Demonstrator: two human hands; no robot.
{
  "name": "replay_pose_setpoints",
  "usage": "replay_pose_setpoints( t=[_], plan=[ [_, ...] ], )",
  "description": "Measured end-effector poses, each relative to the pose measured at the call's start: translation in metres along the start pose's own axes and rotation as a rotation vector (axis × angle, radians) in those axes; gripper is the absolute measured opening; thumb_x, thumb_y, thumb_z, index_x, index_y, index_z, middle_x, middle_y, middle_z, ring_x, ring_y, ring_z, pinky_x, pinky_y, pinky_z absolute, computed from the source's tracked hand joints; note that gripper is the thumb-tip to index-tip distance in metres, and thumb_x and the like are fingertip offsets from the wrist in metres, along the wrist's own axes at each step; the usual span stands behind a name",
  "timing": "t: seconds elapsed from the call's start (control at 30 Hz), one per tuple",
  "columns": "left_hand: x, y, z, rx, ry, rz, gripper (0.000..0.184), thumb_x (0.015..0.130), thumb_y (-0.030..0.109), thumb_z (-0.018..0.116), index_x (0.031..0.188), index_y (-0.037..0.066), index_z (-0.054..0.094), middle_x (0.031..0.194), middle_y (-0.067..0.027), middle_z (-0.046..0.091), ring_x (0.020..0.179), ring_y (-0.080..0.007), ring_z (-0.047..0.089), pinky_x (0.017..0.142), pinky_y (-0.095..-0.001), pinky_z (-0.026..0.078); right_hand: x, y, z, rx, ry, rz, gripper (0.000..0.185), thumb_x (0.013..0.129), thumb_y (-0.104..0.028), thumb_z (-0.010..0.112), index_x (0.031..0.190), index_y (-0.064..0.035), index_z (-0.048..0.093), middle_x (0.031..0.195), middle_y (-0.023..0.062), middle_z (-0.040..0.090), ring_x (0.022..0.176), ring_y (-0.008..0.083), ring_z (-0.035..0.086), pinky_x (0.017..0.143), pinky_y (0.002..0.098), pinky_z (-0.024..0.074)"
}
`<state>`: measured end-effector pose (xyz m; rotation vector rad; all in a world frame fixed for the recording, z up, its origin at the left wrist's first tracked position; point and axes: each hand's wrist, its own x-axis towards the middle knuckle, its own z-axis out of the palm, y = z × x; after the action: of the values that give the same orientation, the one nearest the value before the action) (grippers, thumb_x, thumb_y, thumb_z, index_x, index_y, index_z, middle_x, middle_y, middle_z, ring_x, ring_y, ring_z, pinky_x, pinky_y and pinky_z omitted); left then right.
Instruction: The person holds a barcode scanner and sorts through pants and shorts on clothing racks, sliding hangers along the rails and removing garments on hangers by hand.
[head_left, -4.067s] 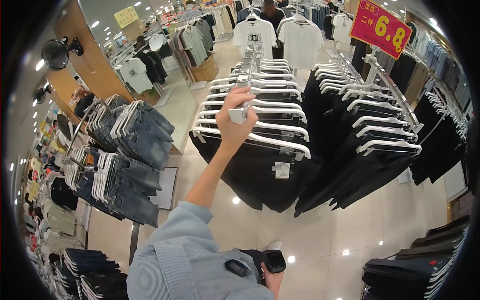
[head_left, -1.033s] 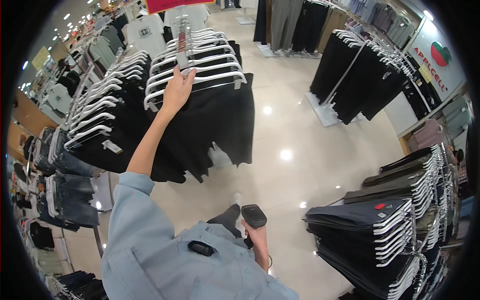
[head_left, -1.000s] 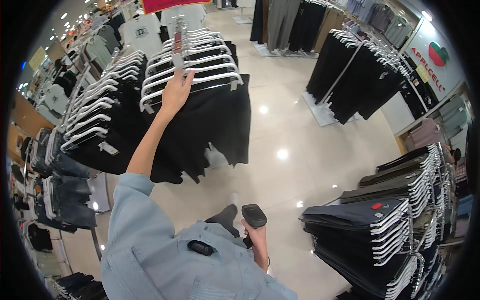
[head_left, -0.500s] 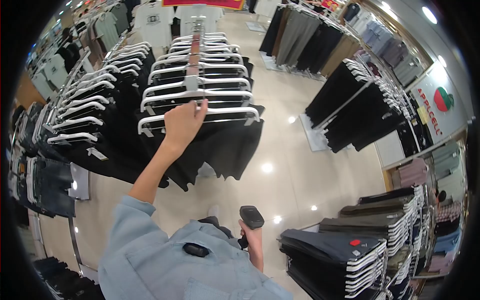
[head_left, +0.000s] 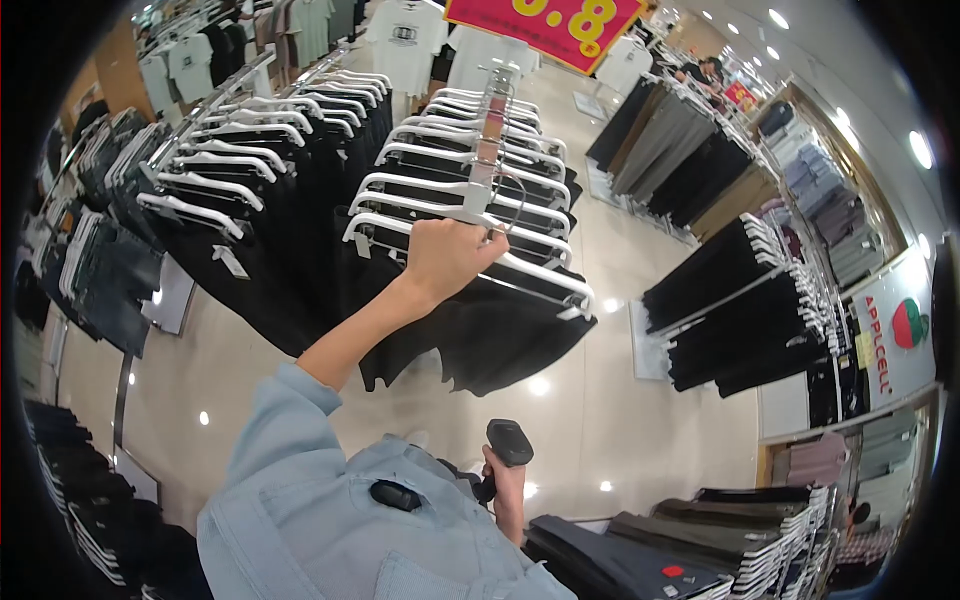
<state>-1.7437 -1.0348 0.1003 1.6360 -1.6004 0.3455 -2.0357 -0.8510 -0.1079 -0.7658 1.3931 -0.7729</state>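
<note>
My left hand (head_left: 452,258) is closed around the middle of the front white hanger (head_left: 548,278). From that hanger hangs a dark garment (head_left: 505,340), black trousers or shorts, tilted down toward the right. Several more white hangers with black clothes sit close behind it on the metal display rail (head_left: 490,140). Lower down, in front of my light blue shirt, my right hand (head_left: 507,487) is wrapped round the handle of a black handheld barcode scanner (head_left: 509,443). The scanner's head points up, well apart from the rack.
Another row of black clothes on white hangers (head_left: 215,190) stands to the left. Racks of dark trousers (head_left: 740,330) and folded-over trousers (head_left: 640,545) line the right side. A red and yellow price sign (head_left: 550,30) hangs above. Glossy tiled floor (head_left: 590,420) lies between.
The view has swung, so the racks sit further right and lower left. My left hand now grips the front hanger, which has tilted down at its right end. The scanner stays in my right hand.
</note>
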Motion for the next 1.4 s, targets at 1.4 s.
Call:
replay_pose_setpoints(
  t=[1.4],
  plan=[
    [-0.103,-0.003,-0.195,-0.531,0.550,0.019,0.049,0.091,0.020,0.046,0.046,0.005,0.035,0.045,-0.0048,0.032,0.050,-0.0173,0.026,0.055,-0.0347,0.022,0.072,-0.041,-0.047,-0.069,-0.417,0.124,0.019,0.090,-0.010,0.077,0.099,-0.0066,0.061,0.071,-0.0017,0.052,0.059,0.0106,0.052,0.056,0.0278,0.0452]
  ],
)
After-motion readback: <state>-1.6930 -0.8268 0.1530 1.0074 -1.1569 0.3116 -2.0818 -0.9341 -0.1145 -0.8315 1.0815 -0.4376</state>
